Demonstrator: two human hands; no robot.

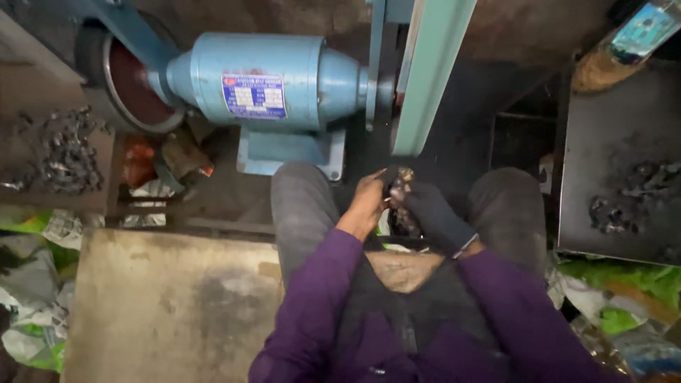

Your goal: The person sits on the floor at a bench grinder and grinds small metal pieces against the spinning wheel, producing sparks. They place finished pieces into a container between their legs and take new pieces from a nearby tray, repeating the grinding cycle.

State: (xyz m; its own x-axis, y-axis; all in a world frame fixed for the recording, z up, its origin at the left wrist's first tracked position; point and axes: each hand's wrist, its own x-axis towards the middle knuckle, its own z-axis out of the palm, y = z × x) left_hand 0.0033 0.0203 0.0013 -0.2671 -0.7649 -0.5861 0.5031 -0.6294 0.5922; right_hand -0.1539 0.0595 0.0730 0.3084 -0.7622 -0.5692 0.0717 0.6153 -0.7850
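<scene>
Dark, grimy workshop floor is filling the far part of the view, with a blue grinder motor (266, 89) sitting at the far centre, its red wheel (135, 85) showing on the left and a pale green belt guard (431, 71) slanting down on its right. Near left, a worn wooden board (170, 305) is lying flat, with crumpled paper and green scraps (32, 284) beside it. On the right, a dark metal tray (624, 128) is carrying a small heap of dark metal bits (628, 195); a similar heap (64, 152) is lying far left.

Between the person's knees, just below the guard, both hands are meeting. The left hand (365, 206), bare and sooty, is curling closed around a small dark metal piece (401, 188). The right hand (436, 216), in a dark glove, is pinching the same piece from the other side. The piece's shape is too blurred to tell.
</scene>
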